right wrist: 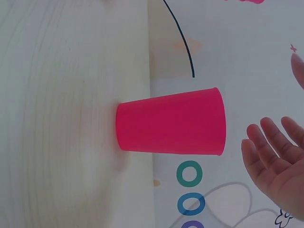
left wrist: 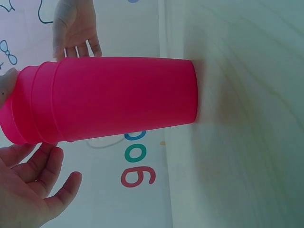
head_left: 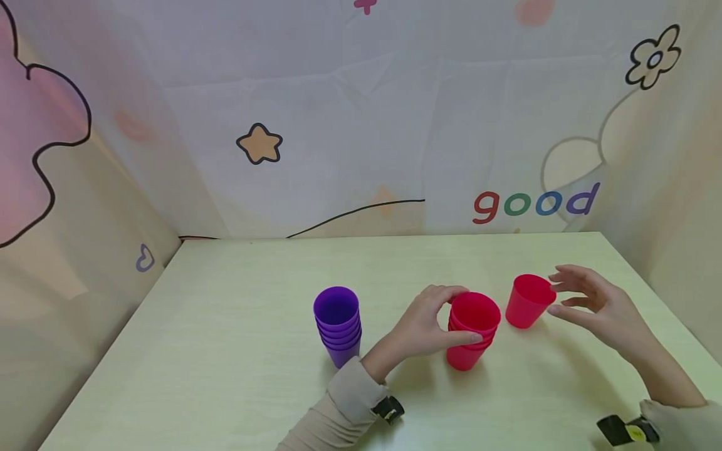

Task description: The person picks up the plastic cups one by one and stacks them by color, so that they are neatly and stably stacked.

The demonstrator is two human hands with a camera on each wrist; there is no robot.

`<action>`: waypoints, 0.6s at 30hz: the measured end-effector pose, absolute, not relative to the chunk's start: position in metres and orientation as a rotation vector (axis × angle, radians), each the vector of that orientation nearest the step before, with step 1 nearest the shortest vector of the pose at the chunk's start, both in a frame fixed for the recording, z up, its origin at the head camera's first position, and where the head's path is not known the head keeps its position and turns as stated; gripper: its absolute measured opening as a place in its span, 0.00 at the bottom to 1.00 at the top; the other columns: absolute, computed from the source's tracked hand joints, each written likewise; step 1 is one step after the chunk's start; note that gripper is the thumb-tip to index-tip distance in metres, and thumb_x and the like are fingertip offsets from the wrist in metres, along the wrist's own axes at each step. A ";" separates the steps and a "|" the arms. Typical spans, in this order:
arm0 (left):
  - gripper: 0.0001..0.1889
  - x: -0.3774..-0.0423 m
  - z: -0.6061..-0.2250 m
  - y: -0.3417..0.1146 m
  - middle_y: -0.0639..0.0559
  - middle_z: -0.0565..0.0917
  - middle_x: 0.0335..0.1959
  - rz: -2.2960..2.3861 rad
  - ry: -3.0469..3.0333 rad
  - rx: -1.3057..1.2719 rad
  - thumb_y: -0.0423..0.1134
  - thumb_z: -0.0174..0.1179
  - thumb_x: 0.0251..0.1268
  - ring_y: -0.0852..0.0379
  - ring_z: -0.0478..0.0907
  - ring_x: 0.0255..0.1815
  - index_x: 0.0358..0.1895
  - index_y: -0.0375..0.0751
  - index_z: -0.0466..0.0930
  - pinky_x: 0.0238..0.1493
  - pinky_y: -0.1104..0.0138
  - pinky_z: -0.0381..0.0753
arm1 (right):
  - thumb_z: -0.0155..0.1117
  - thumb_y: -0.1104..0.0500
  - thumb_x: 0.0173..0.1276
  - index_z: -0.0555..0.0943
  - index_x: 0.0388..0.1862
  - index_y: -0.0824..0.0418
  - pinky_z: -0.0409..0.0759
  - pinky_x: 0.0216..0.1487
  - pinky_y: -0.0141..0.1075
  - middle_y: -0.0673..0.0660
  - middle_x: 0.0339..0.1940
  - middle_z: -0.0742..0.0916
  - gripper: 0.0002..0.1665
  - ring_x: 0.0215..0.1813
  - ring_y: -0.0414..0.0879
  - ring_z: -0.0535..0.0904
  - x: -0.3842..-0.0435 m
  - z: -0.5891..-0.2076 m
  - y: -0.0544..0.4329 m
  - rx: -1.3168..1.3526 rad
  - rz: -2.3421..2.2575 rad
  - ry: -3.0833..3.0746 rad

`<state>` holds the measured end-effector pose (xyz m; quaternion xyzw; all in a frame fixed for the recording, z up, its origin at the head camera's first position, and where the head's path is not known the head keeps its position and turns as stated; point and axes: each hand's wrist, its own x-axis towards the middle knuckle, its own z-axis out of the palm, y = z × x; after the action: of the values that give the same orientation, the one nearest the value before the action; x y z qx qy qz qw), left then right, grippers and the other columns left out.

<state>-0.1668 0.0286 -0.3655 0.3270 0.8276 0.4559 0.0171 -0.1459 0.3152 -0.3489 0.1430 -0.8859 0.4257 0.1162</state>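
My left hand [head_left: 425, 322] grips a nested stack of red plastic cups [head_left: 465, 358] near the rim, thumb along the front and fingers behind. The left wrist view shows the stack [left wrist: 118, 95] upright with its base at the tabletop. To its right, a single red cup [head_left: 527, 304] stands upright, mouth up. My right hand [head_left: 600, 307] hovers just right of that cup, fingers spread and loosely bent. In the right wrist view its fingers [right wrist: 266, 147] are apart from the cup's rim [right wrist: 221, 121].
A nested stack of purple cups [head_left: 337, 319] stands left of the red ones, close to my left forearm [head_left: 344, 401]. The pale wooden tabletop [head_left: 225, 351] ends at a printed cloth backdrop [head_left: 350, 125] behind and at the sides.
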 end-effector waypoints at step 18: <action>0.32 -0.166 -0.365 0.023 0.59 0.76 0.48 1.398 2.612 1.035 0.48 0.68 0.47 0.67 0.67 0.48 0.58 0.46 0.70 0.42 0.74 0.72 | 0.66 0.59 0.58 0.62 0.63 0.68 0.71 0.37 0.16 0.39 0.49 0.72 0.37 0.44 0.22 0.67 -0.164 -0.359 0.332 0.308 1.165 -2.668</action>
<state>-0.1659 0.0229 -0.3653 0.3298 0.8323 0.4455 0.0016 -0.1637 0.3315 -0.3595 0.1046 -0.9061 0.3958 0.1068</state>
